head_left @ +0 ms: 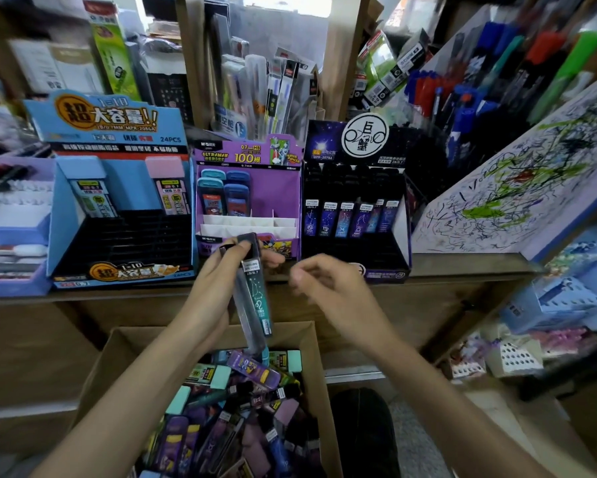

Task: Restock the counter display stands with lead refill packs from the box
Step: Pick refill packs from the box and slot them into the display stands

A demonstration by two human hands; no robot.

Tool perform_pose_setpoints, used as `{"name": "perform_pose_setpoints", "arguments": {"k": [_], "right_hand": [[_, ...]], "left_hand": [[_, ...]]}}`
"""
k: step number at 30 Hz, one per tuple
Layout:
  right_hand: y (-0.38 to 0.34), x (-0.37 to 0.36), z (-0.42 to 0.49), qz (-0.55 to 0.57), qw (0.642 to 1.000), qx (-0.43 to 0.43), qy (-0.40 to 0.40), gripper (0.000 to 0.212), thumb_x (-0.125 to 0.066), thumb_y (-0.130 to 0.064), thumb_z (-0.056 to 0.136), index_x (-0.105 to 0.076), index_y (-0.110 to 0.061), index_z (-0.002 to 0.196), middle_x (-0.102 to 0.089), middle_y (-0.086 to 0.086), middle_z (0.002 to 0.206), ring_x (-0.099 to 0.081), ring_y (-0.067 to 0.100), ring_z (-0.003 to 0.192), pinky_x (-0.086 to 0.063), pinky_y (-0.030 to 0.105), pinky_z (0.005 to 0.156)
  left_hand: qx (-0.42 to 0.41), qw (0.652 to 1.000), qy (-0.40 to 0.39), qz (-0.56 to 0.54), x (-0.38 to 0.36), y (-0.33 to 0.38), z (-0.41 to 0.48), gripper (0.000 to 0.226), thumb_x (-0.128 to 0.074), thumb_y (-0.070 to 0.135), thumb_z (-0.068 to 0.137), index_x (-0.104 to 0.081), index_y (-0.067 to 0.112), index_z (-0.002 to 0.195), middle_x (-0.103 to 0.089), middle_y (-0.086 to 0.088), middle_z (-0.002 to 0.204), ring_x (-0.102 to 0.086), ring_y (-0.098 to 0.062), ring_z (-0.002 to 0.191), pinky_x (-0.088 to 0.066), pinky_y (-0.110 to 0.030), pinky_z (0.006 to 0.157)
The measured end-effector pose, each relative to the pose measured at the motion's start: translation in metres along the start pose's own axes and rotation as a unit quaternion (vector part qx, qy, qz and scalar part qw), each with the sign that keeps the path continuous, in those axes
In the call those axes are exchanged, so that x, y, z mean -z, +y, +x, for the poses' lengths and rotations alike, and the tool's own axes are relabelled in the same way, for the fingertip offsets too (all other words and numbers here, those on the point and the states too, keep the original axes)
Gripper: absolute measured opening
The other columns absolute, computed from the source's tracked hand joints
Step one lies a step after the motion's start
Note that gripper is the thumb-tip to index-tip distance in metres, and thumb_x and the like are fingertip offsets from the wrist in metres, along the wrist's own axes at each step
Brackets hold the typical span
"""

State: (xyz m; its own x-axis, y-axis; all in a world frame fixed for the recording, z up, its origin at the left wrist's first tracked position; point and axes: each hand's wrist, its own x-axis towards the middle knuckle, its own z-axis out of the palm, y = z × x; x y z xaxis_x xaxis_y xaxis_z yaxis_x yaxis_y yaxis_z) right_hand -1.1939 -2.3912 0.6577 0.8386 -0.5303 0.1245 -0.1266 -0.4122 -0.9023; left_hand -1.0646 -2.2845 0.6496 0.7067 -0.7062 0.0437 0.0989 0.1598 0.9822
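Observation:
My left hand (217, 288) grips slim dark lead refill packs (255, 294), one teal with a constellation print, upright above the cardboard box (110, 353). The box is full of several mixed refill packs (241, 401). My right hand (328, 288) hovers just right of the held packs, fingers loosely curled, holding nothing. On the counter stand three displays: a blue stand (117, 201) with two packs, a purple stand (248, 188) with a few blue packs, and a dark constellation stand (355, 208) with a row of several packs.
The wooden counter edge (462, 267) runs behind the box. A scribbled test pad (517, 188) leans at right, with pen racks (462, 91) above it. A purple eraser tray (10, 229) sits at far left. Shelves of stationery fill the back.

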Motion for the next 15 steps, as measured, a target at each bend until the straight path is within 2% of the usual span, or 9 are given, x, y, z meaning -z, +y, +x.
{"name": "perform_pose_setpoints", "arguments": {"k": [3, 5, 7, 9, 11, 12, 13, 15], "right_hand": [[0.000, -0.032, 0.001, 0.066, 0.998, -0.017, -0.014, 0.010, -0.061, -0.023, 0.090, -0.061, -0.029, 0.082, -0.065, -0.015, 0.086, -0.061, -0.003, 0.081, -0.049, 0.023, 0.074], [-0.001, -0.044, 0.005, 0.090, 0.996, -0.021, 0.003, 0.016, -0.063, -0.018, 0.089, -0.060, -0.028, 0.076, -0.063, -0.016, 0.087, -0.060, -0.003, 0.079, -0.051, 0.029, 0.075], [-0.002, -0.048, 0.006, 0.092, 0.995, -0.021, 0.011, 0.022, -0.063, -0.016, 0.088, -0.060, -0.031, 0.073, -0.064, -0.014, 0.082, -0.059, 0.000, 0.077, -0.052, 0.036, 0.077], [-0.003, -0.046, 0.005, 0.082, 0.996, -0.020, 0.014, 0.022, -0.064, -0.015, 0.088, -0.061, -0.031, 0.073, -0.064, -0.011, 0.075, -0.060, 0.003, 0.075, -0.052, 0.037, 0.077], [-0.003, -0.037, 0.003, 0.071, 0.997, -0.020, 0.008, 0.016, -0.063, -0.016, 0.088, -0.064, -0.027, 0.077, -0.066, -0.008, 0.076, -0.060, 0.004, 0.075, -0.052, 0.033, 0.074], [-0.003, -0.030, 0.003, 0.069, 0.997, -0.017, 0.005, 0.013, -0.063, -0.015, 0.088, -0.066, -0.024, 0.079, -0.066, -0.007, 0.077, -0.061, 0.002, 0.074, -0.052, 0.026, 0.071], [-0.003, -0.020, 0.003, 0.066, 0.998, -0.012, 0.006, 0.013, -0.062, -0.013, 0.088, -0.066, -0.023, 0.081, -0.066, -0.007, 0.078, -0.060, -0.002, 0.072, -0.050, 0.018, 0.066], [-0.004, 0.005, 0.006, 0.063, 0.998, -0.012, 0.029, 0.015, -0.060, -0.009, 0.089, -0.065, -0.022, 0.083, -0.066, -0.008, 0.080, -0.060, -0.007, 0.068, -0.045, 0.009, 0.059]], "left_hand": [[0.005, 1.000, 0.020, -0.022, -0.004, 0.003, -0.003, 0.043, -0.046, 0.021, 0.096, -0.075, 0.030, 0.067, -0.074, 0.008, 0.075, -0.068, -0.004, 0.068, -0.049, -0.013, 0.054], [-0.008, 0.999, 0.020, -0.024, -0.003, 0.003, -0.003, 0.048, -0.045, 0.019, 0.097, -0.074, 0.039, 0.064, -0.073, 0.013, 0.071, -0.067, 0.001, 0.065, -0.048, -0.011, 0.053], [-0.020, 1.000, -0.001, -0.020, 0.001, 0.002, -0.002, 0.045, -0.043, 0.020, 0.097, -0.075, 0.037, 0.071, -0.074, 0.010, 0.078, -0.069, -0.003, 0.072, -0.051, -0.013, 0.058], [-0.008, 0.999, -0.028, -0.029, 0.005, 0.001, 0.000, 0.037, -0.043, 0.024, 0.097, -0.076, 0.033, 0.081, -0.075, 0.004, 0.089, -0.070, -0.008, 0.084, -0.052, -0.016, 0.064], [0.004, 0.999, -0.014, -0.033, 0.008, -0.003, 0.002, 0.036, -0.045, 0.025, 0.097, -0.076, 0.035, 0.081, -0.075, 0.007, 0.091, -0.069, -0.004, 0.088, -0.051, -0.014, 0.067], [0.006, 1.000, 0.009, -0.017, 0.008, -0.005, 0.005, 0.036, -0.045, 0.024, 0.097, -0.075, 0.034, 0.080, -0.074, 0.011, 0.090, -0.067, -0.001, 0.089, -0.051, -0.014, 0.070], [0.010, 1.000, 0.020, -0.005, 0.008, -0.006, 0.008, 0.034, -0.044, 0.024, 0.097, -0.074, 0.030, 0.082, -0.074, 0.010, 0.091, -0.067, -0.003, 0.093, -0.051, -0.019, 0.076], [0.030, 0.999, -0.004, -0.027, 0.008, -0.007, 0.012, 0.027, -0.039, 0.023, 0.099, -0.065, 0.018, 0.091, -0.074, -0.003, 0.095, -0.069, -0.018, 0.096, -0.054, -0.029, 0.080]]}}
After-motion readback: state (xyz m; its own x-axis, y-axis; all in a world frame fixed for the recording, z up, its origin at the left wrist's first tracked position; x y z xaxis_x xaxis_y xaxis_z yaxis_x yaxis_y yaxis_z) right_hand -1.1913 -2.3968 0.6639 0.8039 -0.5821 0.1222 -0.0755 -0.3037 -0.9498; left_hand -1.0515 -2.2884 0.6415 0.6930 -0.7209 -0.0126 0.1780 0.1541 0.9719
